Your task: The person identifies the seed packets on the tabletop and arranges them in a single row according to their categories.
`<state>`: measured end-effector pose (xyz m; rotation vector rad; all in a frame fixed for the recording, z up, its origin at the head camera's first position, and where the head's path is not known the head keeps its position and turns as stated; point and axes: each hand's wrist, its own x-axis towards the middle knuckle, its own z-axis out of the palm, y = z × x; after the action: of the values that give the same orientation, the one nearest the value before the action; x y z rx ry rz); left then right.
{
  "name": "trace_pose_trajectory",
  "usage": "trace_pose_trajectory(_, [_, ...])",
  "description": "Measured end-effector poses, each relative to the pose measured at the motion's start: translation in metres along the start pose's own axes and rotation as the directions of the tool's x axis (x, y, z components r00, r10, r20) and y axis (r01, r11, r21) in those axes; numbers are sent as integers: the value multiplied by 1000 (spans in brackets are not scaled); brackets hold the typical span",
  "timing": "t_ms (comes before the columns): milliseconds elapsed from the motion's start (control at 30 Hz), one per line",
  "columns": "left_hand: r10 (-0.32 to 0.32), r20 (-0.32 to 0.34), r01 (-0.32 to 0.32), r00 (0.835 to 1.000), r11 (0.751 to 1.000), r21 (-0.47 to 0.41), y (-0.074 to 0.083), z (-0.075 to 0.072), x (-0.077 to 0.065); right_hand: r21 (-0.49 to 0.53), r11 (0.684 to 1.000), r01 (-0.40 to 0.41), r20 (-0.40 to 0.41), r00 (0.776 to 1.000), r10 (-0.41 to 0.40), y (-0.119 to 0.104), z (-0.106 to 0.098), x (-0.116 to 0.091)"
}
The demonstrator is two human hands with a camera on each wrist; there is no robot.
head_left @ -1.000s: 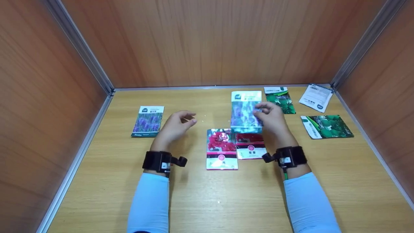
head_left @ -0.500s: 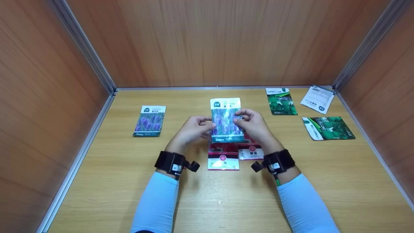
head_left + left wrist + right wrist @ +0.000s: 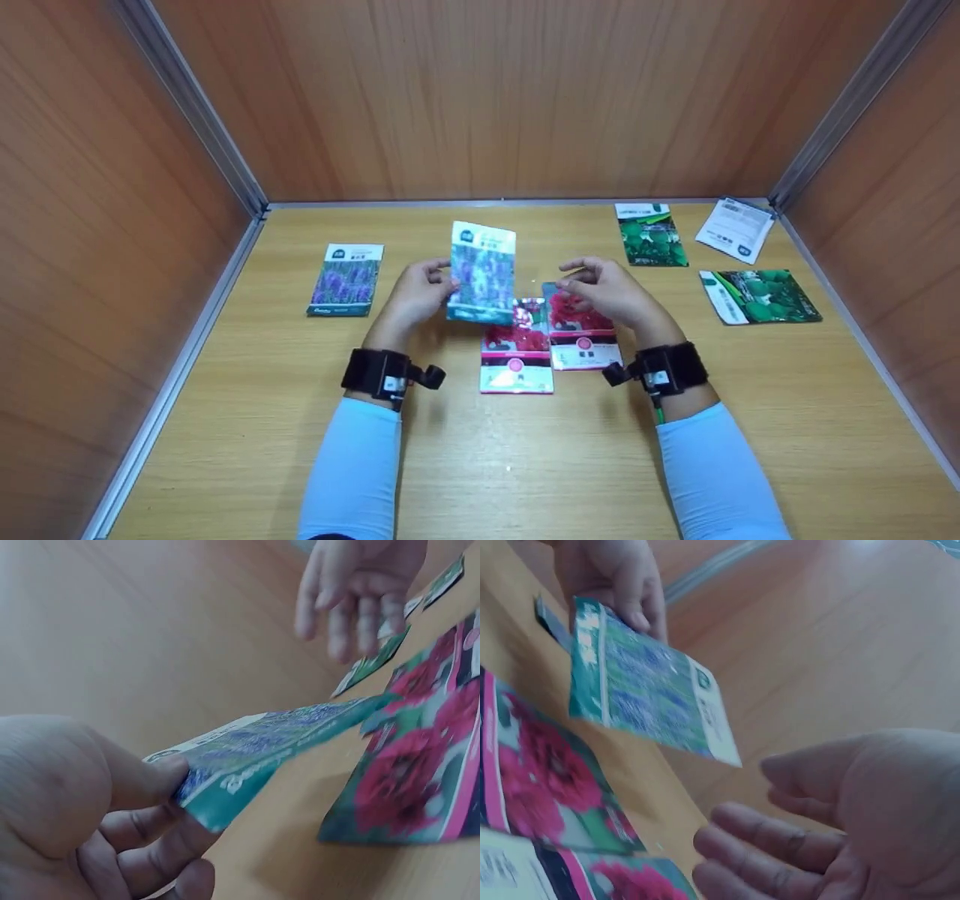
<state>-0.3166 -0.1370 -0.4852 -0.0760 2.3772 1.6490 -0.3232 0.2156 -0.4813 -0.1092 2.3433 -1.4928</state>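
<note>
My left hand [image 3: 417,292] pinches a purple-flower seed packet [image 3: 482,274] by its left edge, thumb on top and fingers beneath. The packet is held above the table, partly over one of two red-flower seed packets [image 3: 516,373]. In the left wrist view the packet [image 3: 262,739] tilts, its teal end toward the camera. My right hand [image 3: 611,292] hovers over the other red-flower packet [image 3: 583,341] and holds nothing. Its fingers [image 3: 772,840] are loosely bent in the right wrist view, apart from the purple-flower packet [image 3: 645,686].
Another purple-flower packet [image 3: 346,280] lies at the left. Toward the back right lie two green packets, one upright [image 3: 651,235] and one sideways [image 3: 760,297], and a white packet [image 3: 736,229] showing printed text. Wooden walls [image 3: 495,97] enclose the table [image 3: 480,480] at the back and sides.
The purple-flower packet has moved left, from my right hand, through both hands, into my left hand alone. My right hand has let go and drawn back to the right.
</note>
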Motion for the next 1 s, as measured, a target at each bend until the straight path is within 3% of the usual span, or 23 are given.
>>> trace_pose_trajectory(167, [-26, -108, 43, 994, 987, 157, -13, -25, 4, -241, 969, -56, 15, 998, 61, 6, -11, -3])
trace_pose_trajectory(333, [-45, -211, 114, 976, 938, 328, -26, -36, 5, -374, 923, -89, 67, 990, 122, 12, -14, -4])
trace_pose_trajectory(500, [-59, -258, 172, 964, 881, 441, -33, -36, 6, -410, 905, -117, 52, 987, 151, 19, -13, -3])
trace_pose_trajectory(667, [-40, -280, 189, 959, 827, 530, -36, -34, 7, -457, 882, -119, 2, 991, 135, 24, -15, -1])
trace_pose_trajectory(900, [-50, -297, 216, 954, 800, 560, -35, -32, 5, -476, 872, -116, -21, 993, 120, 30, -22, -1])
trace_pose_trajectory(1000, [-17, -319, 205, 948, 797, 567, -32, -30, 2, -466, 876, -123, -25, 992, 126, 32, -24, 0])
